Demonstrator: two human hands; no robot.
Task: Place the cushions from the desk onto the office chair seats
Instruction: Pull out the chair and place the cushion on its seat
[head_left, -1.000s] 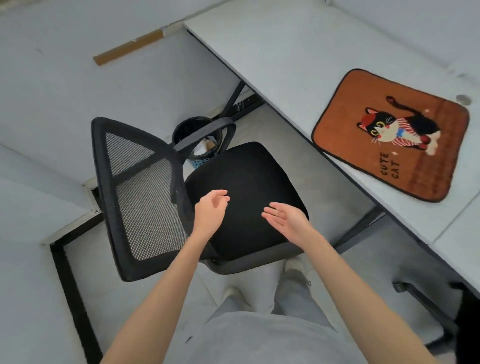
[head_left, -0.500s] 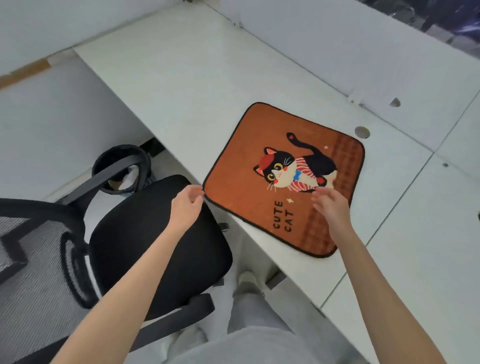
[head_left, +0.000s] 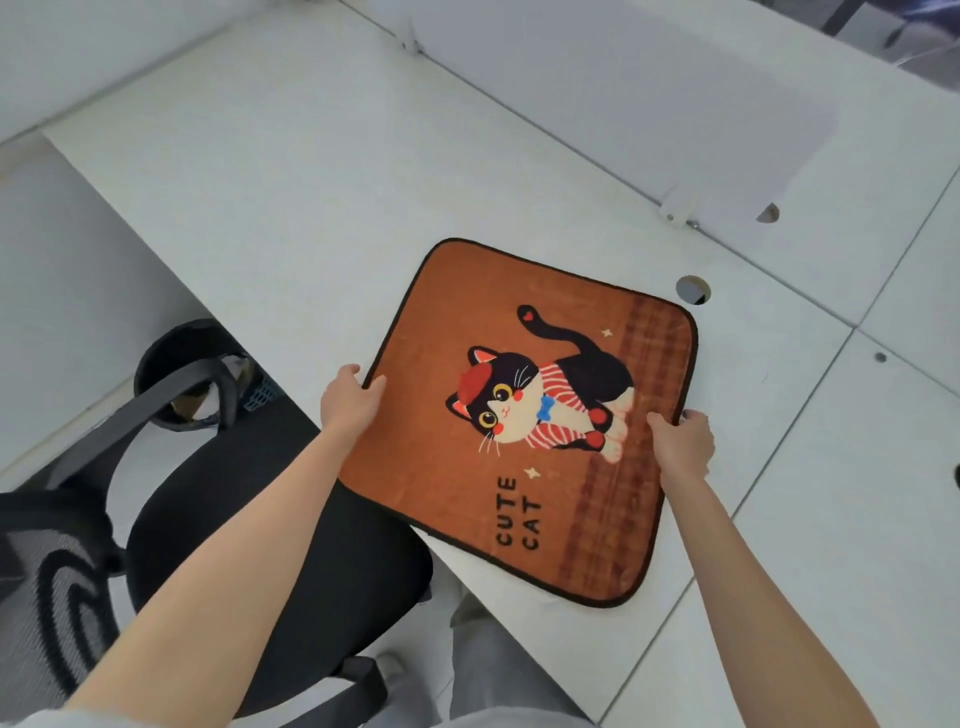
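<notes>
White desk (head_left: 291, 171) carries an orange cat cushion (head_left: 524, 415); left hand (head_left: 349, 399) and right hand (head_left: 681, 442) pinch its opposite edges, black office chair seat (head_left: 249, 514) just below-left.

The white desk (head_left: 291, 171) carries one orange cat cushion (head_left: 436, 488), its near-left corner overhanging the edge.

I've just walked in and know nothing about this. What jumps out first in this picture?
The orange cushion with a cartoon cat and the words CUTE CAT lies on the white desk, its near left part hanging over the desk edge. The left hand grips its left edge and the right hand its right edge. Below left waits a black office chair, its seat bare.
</notes>
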